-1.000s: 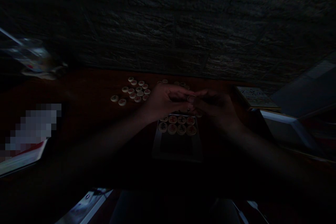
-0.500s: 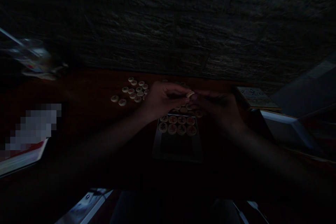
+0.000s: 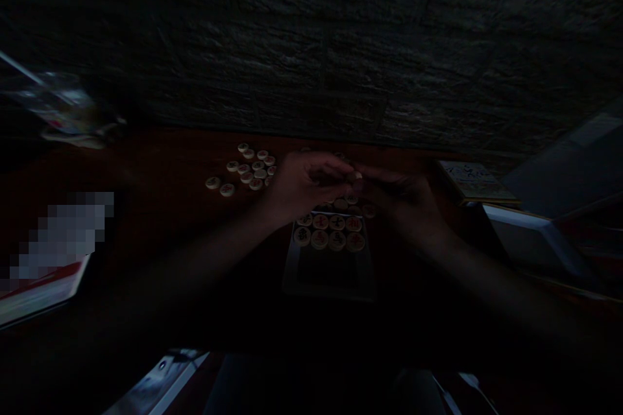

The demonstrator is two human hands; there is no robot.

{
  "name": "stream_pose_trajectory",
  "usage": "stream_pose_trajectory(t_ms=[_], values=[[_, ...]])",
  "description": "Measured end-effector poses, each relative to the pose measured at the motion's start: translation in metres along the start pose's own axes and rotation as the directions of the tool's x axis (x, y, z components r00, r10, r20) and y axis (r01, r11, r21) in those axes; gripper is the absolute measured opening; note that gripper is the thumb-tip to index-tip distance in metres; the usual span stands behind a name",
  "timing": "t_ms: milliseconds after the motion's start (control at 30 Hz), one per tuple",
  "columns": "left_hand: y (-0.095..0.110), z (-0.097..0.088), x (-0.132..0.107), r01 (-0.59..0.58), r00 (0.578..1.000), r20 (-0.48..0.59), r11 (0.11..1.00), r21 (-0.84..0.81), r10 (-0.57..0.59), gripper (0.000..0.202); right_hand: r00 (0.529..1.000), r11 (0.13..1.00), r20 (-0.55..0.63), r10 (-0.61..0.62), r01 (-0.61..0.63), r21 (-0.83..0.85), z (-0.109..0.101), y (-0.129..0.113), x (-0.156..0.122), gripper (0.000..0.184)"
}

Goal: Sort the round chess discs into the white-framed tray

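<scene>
My left hand (image 3: 302,183) and my right hand (image 3: 409,204) meet fingertip to fingertip in the middle of the view. Between their fingers is a round Chinese chess piece (image 3: 359,176), mostly covered now, with only a pale edge showing. Just below the hands lies a shallow rectangular tray (image 3: 327,295). Two rows of Chinese chess pieces (image 3: 337,240), marked in red and black, fill its far part. More loose pieces (image 3: 341,204) lie beyond the tray, partly hidden by my hands. Another scattered group (image 3: 246,177) rests to the left of my left hand.
A clear plastic cup (image 3: 68,104) with a straw stands at the far left. At the right are a flat box with writing (image 3: 479,180) and an open tray-like box (image 3: 528,240). Behind the dark table (image 3: 160,155) rises a stone wall (image 3: 311,58). The scene is very dim.
The held piece has turned between my fingertips and is more covered now. Both hands stay in nearly the same place, and the pieces in the tray are unmoved.
</scene>
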State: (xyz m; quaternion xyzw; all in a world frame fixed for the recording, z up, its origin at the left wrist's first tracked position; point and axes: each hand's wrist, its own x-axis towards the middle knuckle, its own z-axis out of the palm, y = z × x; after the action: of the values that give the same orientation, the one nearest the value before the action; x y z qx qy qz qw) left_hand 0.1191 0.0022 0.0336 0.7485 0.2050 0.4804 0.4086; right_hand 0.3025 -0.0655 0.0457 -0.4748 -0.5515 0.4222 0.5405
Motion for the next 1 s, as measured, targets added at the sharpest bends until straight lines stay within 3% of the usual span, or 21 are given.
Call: stream_pose_trajectory(t_ms=[233, 667, 1000], values=[[0.0017, 0.0013, 0.0007, 0.029, 0.999, -0.021, 0.999, -0.019, -0.030, 0.022, 0.999, 0.998, -0.041, 0.025, -0.027, -0.057, -0.0022, -0.0027, 0.0003, 0.030], [0.0030, 0.0015, 0.0000, 0.034, 0.999, 0.031, 0.999, -0.043, -0.032, 0.024, 0.995, 0.999, -0.092, 0.039, -0.038, 0.013, -0.0037, -0.0022, 0.0039, 0.036], [0.0046, 0.0002, 0.0016, 0.082, 0.997, -0.015, 0.997, -0.014, -0.082, 0.015, 0.998, 0.999, -0.041, 0.045, -0.046, -0.012, -0.0019, -0.0036, 0.0013, 0.029]])
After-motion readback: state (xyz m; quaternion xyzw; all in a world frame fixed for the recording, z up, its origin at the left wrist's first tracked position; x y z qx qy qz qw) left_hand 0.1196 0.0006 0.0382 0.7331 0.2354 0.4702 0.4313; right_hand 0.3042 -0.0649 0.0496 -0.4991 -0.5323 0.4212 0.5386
